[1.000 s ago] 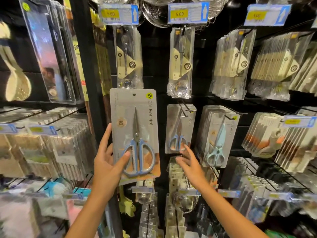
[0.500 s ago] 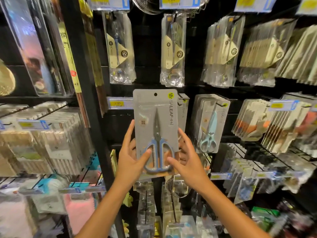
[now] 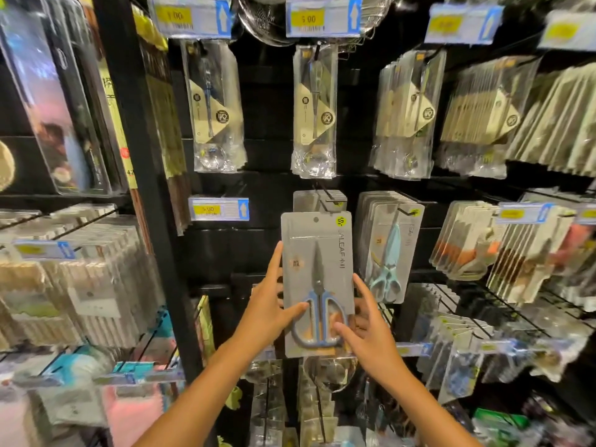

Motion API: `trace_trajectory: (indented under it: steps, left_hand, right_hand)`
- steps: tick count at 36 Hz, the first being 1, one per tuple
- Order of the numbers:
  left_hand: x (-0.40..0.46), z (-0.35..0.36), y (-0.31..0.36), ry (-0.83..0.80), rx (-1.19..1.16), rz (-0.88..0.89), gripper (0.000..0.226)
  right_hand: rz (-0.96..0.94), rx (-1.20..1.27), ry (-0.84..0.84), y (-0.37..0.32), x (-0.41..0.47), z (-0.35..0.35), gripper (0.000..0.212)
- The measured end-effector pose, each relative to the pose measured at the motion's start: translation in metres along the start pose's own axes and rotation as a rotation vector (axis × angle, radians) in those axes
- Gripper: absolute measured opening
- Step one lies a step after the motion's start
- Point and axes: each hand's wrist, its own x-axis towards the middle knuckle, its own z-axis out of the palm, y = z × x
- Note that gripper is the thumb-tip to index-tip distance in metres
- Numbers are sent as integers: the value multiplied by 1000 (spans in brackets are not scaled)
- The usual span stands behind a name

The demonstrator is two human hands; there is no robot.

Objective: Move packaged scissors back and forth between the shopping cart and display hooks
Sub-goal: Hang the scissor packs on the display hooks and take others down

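Both hands, left [image 3: 267, 312] & right [image 3: 371, 333], pinch scissors pkg [image 3: 317, 279] edges, just below hook [image 3: 329, 198].

At frame centre, both hands hold a grey scissors package [image 3: 317, 279] upright. The left hand [image 3: 267, 309] grips its left edge, thumb on the front; the right hand [image 3: 367, 330] pinches its lower right edge. Just above it, a display hook [image 3: 327, 196] carries similar packs.

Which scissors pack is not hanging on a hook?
The blue-handled scissors pack held between the left hand and right hand. The mint-handled pack to its right hangs on a hook.
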Motion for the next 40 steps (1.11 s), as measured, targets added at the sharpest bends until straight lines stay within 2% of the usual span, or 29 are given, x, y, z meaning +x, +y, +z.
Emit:
trace_trajectory:
  steps: [16, 30, 36, 40]
  left_hand:
    - [36, 19, 0, -7, 75, -3, 122]
    - [51, 31, -15, -11, 36, -3, 119]
    - [71, 30, -29, -162, -66, -46, 132]
    - [89, 28, -35, -209, -110, -73, 131]
  right_hand:
    - [-42, -19, 12, 23, 30, -20, 89]
    - [-16, -32, -25, 45, 47, -22, 91]
    - [-2, -137, -44, 43, 66, -21, 90]
    - [-23, -212, -89, 42, 87, -20, 89]
